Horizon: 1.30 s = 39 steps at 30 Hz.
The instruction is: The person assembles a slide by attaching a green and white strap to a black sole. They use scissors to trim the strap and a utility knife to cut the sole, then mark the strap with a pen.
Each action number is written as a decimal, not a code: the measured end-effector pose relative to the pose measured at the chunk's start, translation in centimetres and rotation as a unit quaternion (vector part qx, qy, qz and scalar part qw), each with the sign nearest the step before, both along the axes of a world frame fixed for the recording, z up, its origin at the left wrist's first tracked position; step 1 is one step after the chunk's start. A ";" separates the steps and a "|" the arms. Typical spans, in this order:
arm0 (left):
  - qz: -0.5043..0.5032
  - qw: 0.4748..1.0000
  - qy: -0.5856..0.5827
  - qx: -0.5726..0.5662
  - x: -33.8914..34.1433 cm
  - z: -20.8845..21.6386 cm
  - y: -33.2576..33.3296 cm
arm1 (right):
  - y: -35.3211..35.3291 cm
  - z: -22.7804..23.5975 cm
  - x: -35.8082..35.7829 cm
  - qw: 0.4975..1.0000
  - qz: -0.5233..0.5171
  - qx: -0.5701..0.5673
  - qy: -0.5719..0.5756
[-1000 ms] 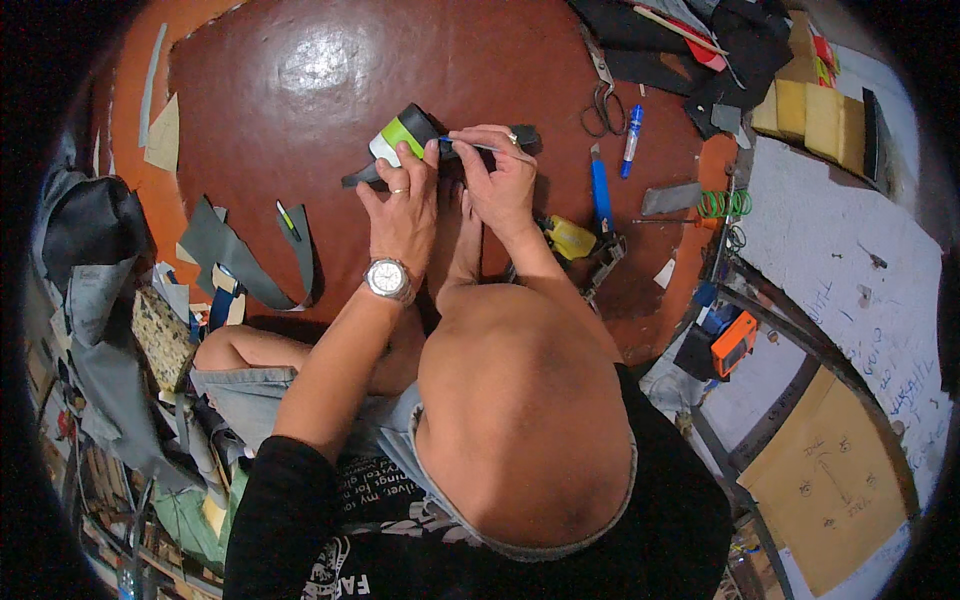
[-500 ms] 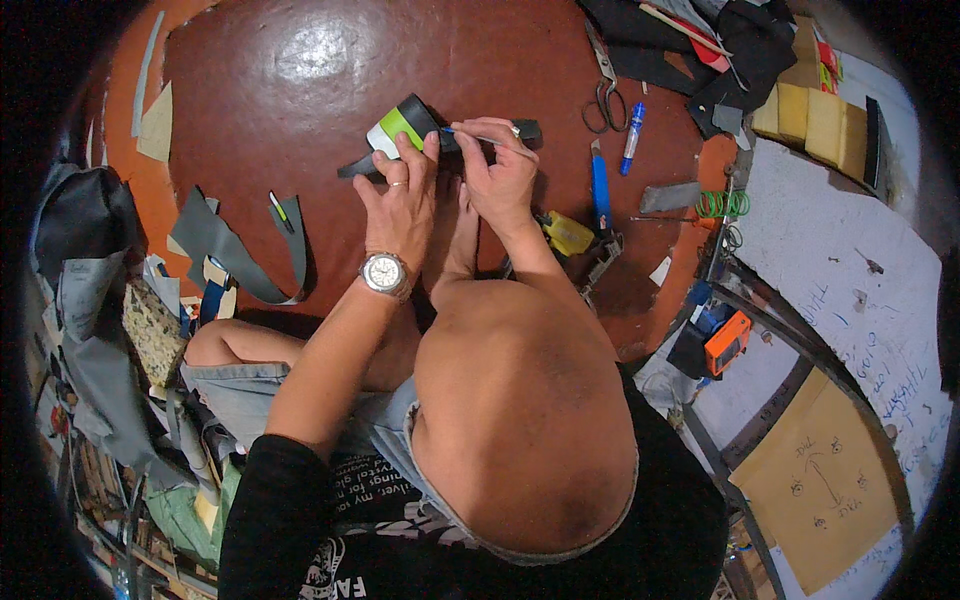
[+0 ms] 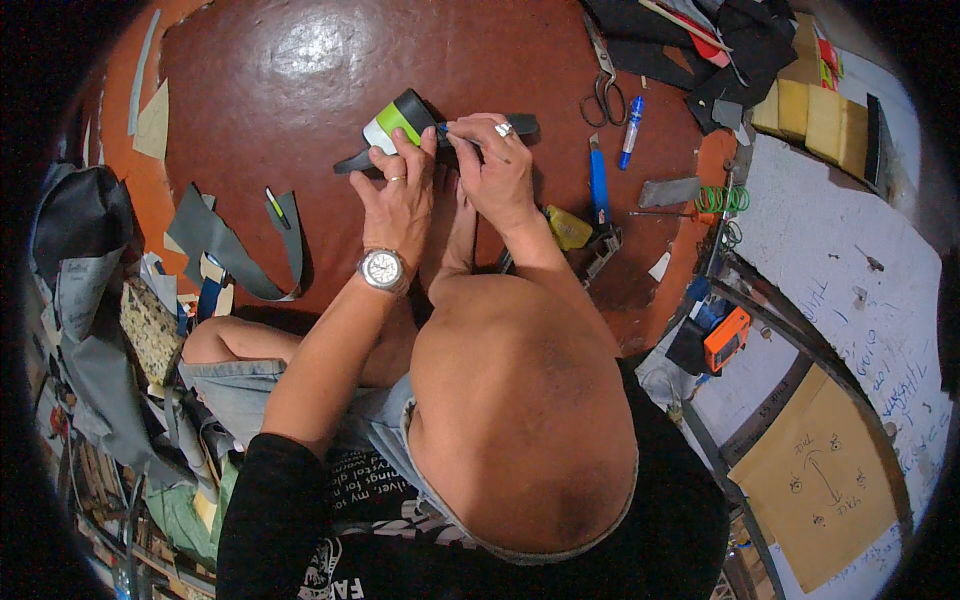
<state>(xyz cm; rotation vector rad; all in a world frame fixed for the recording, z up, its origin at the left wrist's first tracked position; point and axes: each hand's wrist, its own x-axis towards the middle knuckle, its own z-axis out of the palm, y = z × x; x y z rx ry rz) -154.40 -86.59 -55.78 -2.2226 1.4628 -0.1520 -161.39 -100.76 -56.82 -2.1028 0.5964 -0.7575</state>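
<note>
A black, green and white striped object (image 3: 404, 112), like a short can or roll, rests on a dark strip (image 3: 524, 127) on the red-brown work surface. With fingers spread over its near side, my left hand (image 3: 400, 195) holds it down; a watch is on that wrist. My right hand (image 3: 492, 165), fingers pinched, grips a slim pen-like tool with a blue tip (image 3: 441, 128). That tip meets the right end of the striped object, beside my left fingertips. My fingers hide most of the tool and the middle of the strip.
To the right lie scissors (image 3: 605, 95), a blue marker (image 3: 631, 132), a blue cutter knife (image 3: 599, 185), a yellow object (image 3: 567, 228) and a grey block (image 3: 670, 193). Grey material offcuts (image 3: 240, 260) with a green pen (image 3: 276, 207) lie left. My raised knee (image 3: 520, 400) is close in front.
Both hands and the striped object have shifted slightly left. My right hand has turned a little, so its ring shows more and the tool's shaft shows less.
</note>
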 end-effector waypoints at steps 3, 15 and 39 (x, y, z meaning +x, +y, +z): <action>0.000 1.000 0.003 0.005 0.0 0.1 0.0 | -0.1 0.0 -0.3 1.000 0.016 -0.007 -0.004; 0.008 1.000 0.013 0.020 -0.2 0.3 0.0 | -0.5 -0.2 -1.3 0.998 0.053 -0.033 -0.006; 0.057 0.915 0.328 -0.228 9.1 3.2 -2.1 | -0.2 -0.9 -1.8 0.999 -0.004 0.048 0.007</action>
